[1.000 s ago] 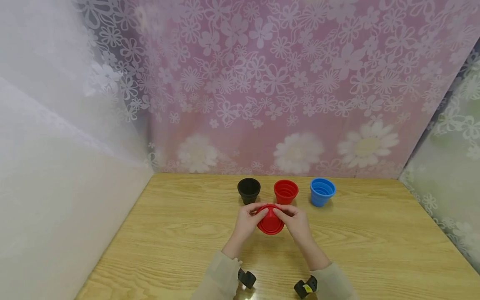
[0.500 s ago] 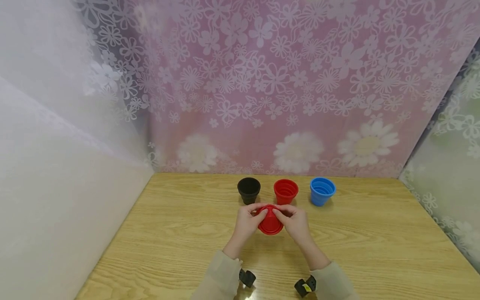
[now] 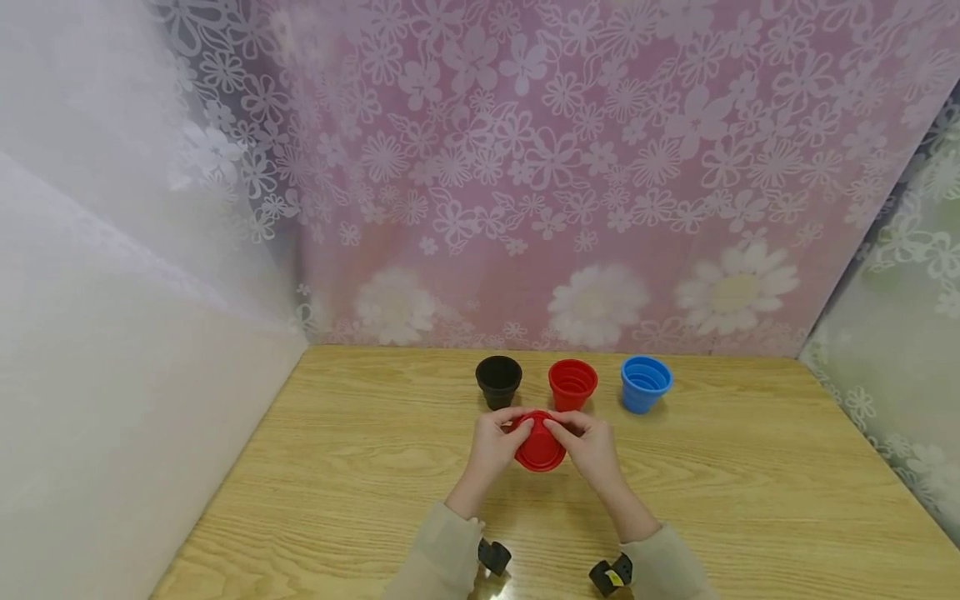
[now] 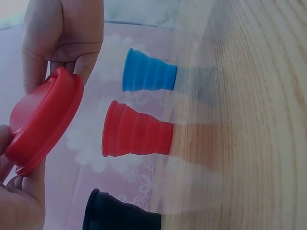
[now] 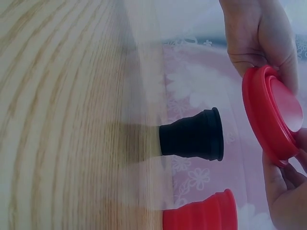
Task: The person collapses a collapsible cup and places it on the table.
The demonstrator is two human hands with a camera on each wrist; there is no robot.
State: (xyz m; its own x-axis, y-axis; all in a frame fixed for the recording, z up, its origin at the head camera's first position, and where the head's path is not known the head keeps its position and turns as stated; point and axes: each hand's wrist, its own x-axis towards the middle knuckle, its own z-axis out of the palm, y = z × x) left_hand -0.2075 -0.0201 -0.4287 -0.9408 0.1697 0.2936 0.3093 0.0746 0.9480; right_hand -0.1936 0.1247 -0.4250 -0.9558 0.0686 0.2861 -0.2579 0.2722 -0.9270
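While the left hand [image 3: 491, 447] and right hand [image 3: 594, 447] pinch opposite sides of a flattened red cup [image 3: 540, 451] above the table [image 3: 360, 467], a black cup [image 3: 498, 383], second red cup [image 3: 572, 384] and blue cup [image 3: 645, 385] stand upright in a row beyond.

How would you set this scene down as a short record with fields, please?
Left hand: pinches held cup
Right hand: pinches its other side
Held cup: red, flattened, tilted, above the table
Upright, left to right in head view: black cup, red cup, blue cup
Table: wood-grained
Backdrop: pink, flowered
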